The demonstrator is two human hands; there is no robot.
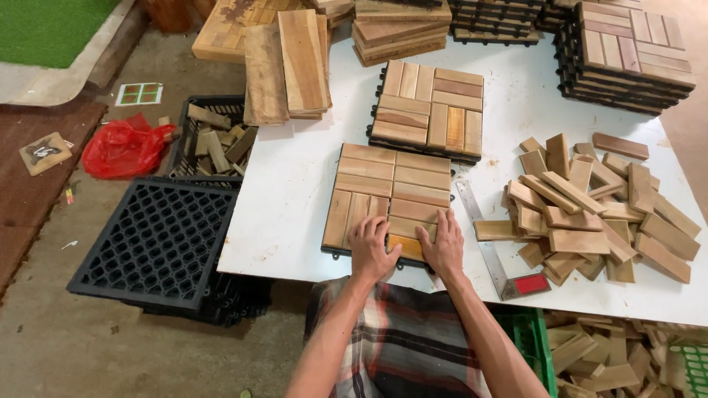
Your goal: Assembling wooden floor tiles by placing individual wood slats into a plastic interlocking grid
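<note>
A square wooden tile (387, 199) lies flat at the near edge of the white worktop (295, 177); the left hand (371, 247) and right hand (441, 243) press down on it, fingers open and flat, gripping nothing; a metal ruler (483, 236) lies just beside it; a pile of wood pieces (597, 206) sits to the right; a black plastic grid (158, 239) lies on the floor.

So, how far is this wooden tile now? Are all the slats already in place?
Nearly all: the tile on the white table shows slats across its whole visible face. Both hands, left hand and right hand, lie flat on its near corner, so I cannot tell about that part. A finished tile lies behind. A pile of loose slats lies unused beside a metal ruler.
</note>
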